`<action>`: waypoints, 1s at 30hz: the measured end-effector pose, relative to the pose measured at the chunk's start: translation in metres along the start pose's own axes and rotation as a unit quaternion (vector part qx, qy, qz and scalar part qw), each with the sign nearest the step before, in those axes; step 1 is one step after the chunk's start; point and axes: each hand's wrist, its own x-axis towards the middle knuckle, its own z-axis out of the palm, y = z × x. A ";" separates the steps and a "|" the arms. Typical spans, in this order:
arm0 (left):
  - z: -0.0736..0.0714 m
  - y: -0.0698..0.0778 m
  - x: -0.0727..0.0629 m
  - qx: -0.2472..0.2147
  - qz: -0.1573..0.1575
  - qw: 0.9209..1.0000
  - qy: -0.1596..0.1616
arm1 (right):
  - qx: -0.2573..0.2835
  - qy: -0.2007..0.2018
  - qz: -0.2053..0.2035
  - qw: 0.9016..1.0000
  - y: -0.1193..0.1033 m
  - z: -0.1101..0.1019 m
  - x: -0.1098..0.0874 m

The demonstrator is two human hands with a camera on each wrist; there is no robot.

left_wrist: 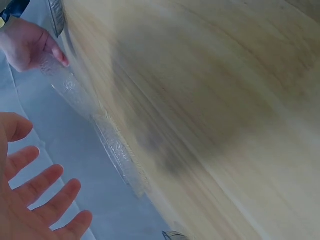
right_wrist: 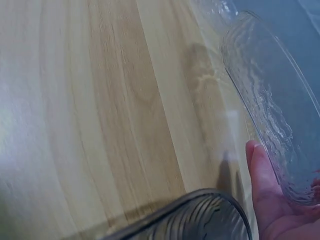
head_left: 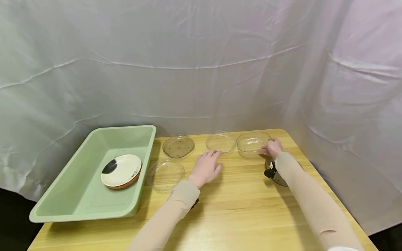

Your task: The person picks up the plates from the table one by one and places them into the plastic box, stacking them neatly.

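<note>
My right hand [head_left: 272,148] grips the near right rim of a clear glass dish [head_left: 252,141] at the back right of the table. In the right wrist view the thumb [right_wrist: 262,172] presses the wall of this ribbed dish. Whether the dish touches the table I cannot tell. My left hand [head_left: 205,167] hovers over the middle of the table with its fingers spread, holding nothing; the left wrist view shows the fingers apart. Just beyond its fingertips is a clear glass plate [head_left: 221,142]. Under the right wrist lies a dark-tinted glass dish [head_left: 280,178], partly hidden by the forearm.
A green tub [head_left: 152,146] stands on the left, with a white plate [head_left: 125,169] bearing a black patch stacked on a brown-edged one. Beside it lie a brown-tinted glass plate [head_left: 178,146] and another clear plate [head_left: 165,174]. A grey curtain [head_left: 194,90] hangs behind the wooden table.
</note>
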 end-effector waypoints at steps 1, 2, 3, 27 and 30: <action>0.000 -0.001 -0.001 -0.006 0.000 1.000 0.002 | 0.005 -0.003 0.003 1.000 0.000 0.001 0.000; 0.000 -0.002 -0.001 -0.012 0.001 1.000 0.004 | 0.014 -0.006 0.006 1.000 0.001 0.001 -0.001; 0.000 -0.002 -0.001 -0.018 0.001 1.000 0.005 | 0.023 -0.006 0.009 1.000 0.001 0.002 -0.001; 0.002 -0.017 -0.006 -0.205 -0.054 0.977 0.008 | 0.209 -0.120 -0.018 0.970 -0.017 0.013 -0.043; 0.000 -0.019 -0.007 -0.258 -0.074 0.963 0.016 | 0.218 -0.126 -0.021 0.967 -0.020 0.019 -0.051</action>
